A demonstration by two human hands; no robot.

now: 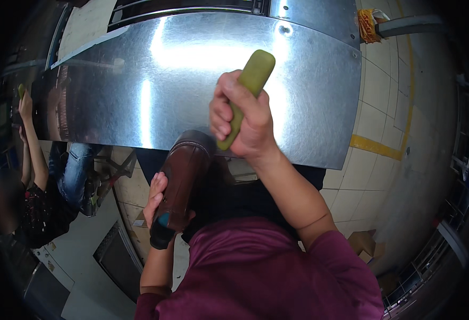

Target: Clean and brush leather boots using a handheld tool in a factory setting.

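My left hand [157, 198] grips a brown leather shoe [184, 165] from its left side and underneath. One dark, rounded end of the shoe lies at the near edge of the metal table [192, 80]; the other end tilts down toward me. Something teal shows at the shoe's lower end. Raised over the table's near edge, my right hand [243, 114] is closed around an olive-green oblong block [257, 72] with rounded corners. The block's lower tip comes close to the shoe, and I cannot tell whether they touch.
A co-worker [48, 208] at the left raises a hand holding a similar green piece [21, 90]. Dark slatted rails [186, 8] run along the table's far side. At the far right stands a grey bar [410, 24] with yellow wrapping. A cardboard box [363, 244] sits on the tiled floor.
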